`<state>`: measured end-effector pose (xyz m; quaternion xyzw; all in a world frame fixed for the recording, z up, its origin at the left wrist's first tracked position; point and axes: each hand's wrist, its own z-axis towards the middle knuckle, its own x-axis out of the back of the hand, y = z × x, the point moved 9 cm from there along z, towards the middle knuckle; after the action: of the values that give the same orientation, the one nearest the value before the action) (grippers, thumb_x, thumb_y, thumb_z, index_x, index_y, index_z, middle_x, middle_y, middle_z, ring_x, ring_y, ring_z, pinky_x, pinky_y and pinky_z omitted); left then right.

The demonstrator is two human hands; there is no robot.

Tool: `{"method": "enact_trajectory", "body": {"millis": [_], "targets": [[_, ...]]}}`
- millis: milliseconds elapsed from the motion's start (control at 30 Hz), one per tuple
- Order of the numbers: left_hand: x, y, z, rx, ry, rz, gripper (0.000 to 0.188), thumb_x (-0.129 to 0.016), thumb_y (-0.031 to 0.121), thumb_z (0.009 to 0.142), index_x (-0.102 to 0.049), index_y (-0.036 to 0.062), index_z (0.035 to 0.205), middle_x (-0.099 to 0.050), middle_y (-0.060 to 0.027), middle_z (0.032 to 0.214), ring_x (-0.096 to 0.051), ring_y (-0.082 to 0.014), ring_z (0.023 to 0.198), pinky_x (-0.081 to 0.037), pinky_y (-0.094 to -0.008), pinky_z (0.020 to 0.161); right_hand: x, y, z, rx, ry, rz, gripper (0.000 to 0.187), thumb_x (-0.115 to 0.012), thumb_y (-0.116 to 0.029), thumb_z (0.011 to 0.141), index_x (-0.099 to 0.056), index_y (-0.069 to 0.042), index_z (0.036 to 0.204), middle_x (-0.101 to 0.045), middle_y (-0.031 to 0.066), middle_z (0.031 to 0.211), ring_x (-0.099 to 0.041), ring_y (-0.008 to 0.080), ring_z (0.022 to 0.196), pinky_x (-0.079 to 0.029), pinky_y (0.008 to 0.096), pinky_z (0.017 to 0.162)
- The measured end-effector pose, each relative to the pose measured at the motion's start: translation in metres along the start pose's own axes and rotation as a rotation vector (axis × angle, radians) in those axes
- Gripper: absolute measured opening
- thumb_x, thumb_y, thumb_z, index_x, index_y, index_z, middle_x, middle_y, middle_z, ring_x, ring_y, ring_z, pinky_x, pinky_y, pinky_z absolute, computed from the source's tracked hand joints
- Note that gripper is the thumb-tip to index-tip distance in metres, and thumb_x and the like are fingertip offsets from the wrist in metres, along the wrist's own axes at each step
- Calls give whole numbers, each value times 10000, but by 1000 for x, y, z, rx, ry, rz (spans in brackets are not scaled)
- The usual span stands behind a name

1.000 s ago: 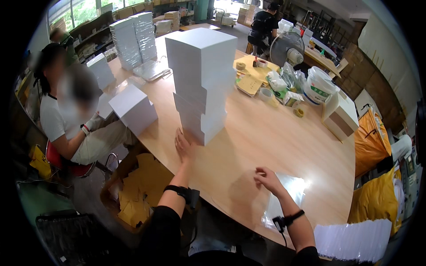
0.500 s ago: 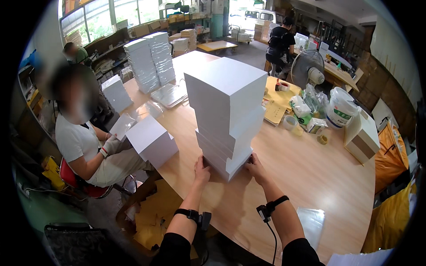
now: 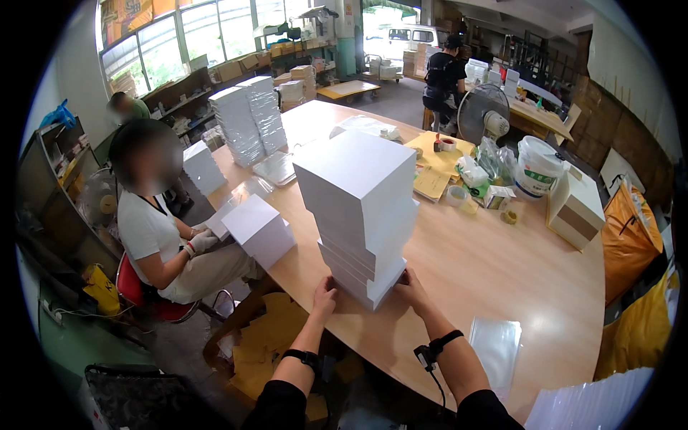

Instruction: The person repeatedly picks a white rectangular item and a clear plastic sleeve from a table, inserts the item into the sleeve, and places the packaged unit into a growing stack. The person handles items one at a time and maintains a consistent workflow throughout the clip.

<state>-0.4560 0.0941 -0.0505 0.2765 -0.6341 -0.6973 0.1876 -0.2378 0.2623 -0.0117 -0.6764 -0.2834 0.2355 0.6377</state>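
Note:
A tall stack of white paper stands on the wooden table in front of me, its sections offset like steps. My left hand is closed at the lower left edge, fingers curled against the bottom sheets. At the lower right edge, my right hand grips the same layers, thumb and fingers bent in. Parts of the fingers on both hands are hidden by the stack. Black straps with small devices sit round both forearms. To the right of my right arm lies a clear plastic sleeve.
On the left, a seated person in gloves handles paper beside a shorter white stack. Wrapped stacks stand at the far left of the table. Far right are tape rolls, plastic bags, a white bucket and a fan.
My view has shifted, so the paper stack and my hands sit lower in the picture. Both hands keep their hold at the stack's base. The seated person's gloved hands have moved closer together.

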Motion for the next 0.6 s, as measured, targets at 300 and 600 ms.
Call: {"method": "enact_trajectory", "body": {"millis": [300, 600], "targets": [[-31, 6, -145, 47, 122, 85, 472, -457, -123, 804, -543, 4, 1250, -594, -39, 1112, -555, -176, 1067, -434, -287, 944, -5, 6, -73, -20, -114, 227, 603, -496, -8, 891, -388, -60, 1483, -544, 106, 1328, -511, 227, 1225, -426, 332, 1027], [-91, 8, -230, 7, 64, 83, 663, -531, -66, 791, -338, -68, 1426, -369, -188, 1414, -405, -316, 1348, -305, -371, 1135, 13, 7, -183, -506, 132, 202, 553, -363, -454, 1064, -553, -20, 1351, -610, 127, 1249, -544, 229, 1145, -431, 330, 982]]}}
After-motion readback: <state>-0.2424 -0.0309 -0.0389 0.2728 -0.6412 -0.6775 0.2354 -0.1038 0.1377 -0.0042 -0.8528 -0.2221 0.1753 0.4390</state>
